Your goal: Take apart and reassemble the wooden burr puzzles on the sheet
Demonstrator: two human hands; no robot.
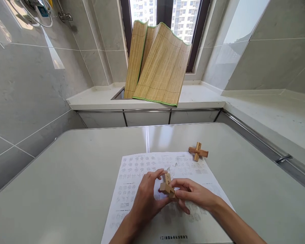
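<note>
My left hand (148, 194) holds some light wooden puzzle pieces (165, 188), its thumb below and its fingertips at the top. From the other side, my right hand (193, 192) pinches the same pieces at their right end. The pieces are short notched blocks, set crosswise against each other; fingers hide part of how they join. Under both hands lies a large printed instruction sheet (128, 200) with rows of small line drawings. At its upper right corner rests a cross of interlocked wooden pieces (198, 151), apart from my hands.
The sheet lies on a glossy pale table (76, 189) with a seam at the far side. Beyond it, a folded bamboo mat (162, 67) with green edging leans against the window above a white ledge (200, 96). Tiled walls rise on both sides.
</note>
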